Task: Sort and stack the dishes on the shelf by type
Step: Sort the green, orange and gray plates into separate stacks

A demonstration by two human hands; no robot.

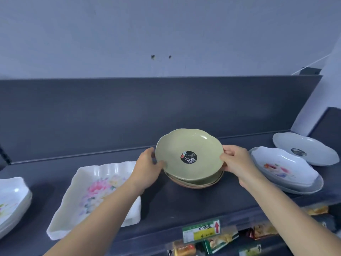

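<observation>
The left hand (147, 164) and right hand (237, 161) are bare, forearms (103, 206) too.

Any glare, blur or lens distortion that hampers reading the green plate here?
Head view: wide-angle distortion bows the shelf; a small glare spot sits on the far rim of the green plate; its black sticker is legible; the packets below look soft.

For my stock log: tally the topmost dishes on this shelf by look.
Green: 1, the green scalloped plate on the middle pile
White with flowers: 3, the rectangular tray, the far-left dish, the oval dish
Plain white, dark sticker: 1, the white plate
Total: 5 top dishes; those beneath cannot be counted.
</observation>
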